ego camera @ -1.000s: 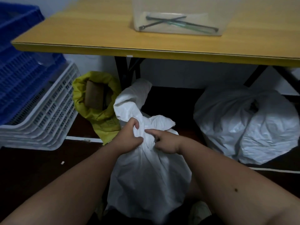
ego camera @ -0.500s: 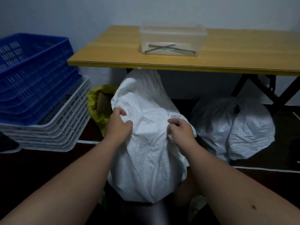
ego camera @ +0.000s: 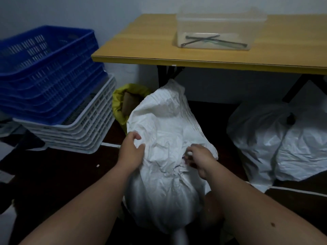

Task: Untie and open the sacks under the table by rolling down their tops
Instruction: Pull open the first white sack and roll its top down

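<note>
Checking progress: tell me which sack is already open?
The yellow sack by the crates, its top rolled down; both white sacks remain closed.

left hand (ego camera: 130, 151) gripping, right hand (ego camera: 200, 157) pinching, forearms extended

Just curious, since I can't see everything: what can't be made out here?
- Contents of the white sack: hidden by its own fabric, head view.
- Right-hand white sack: cut off by the frame's right edge.
- Items in the clear plastic box: too blurred to identify.
- Yellow sack: partly behind the front sack.
</note>
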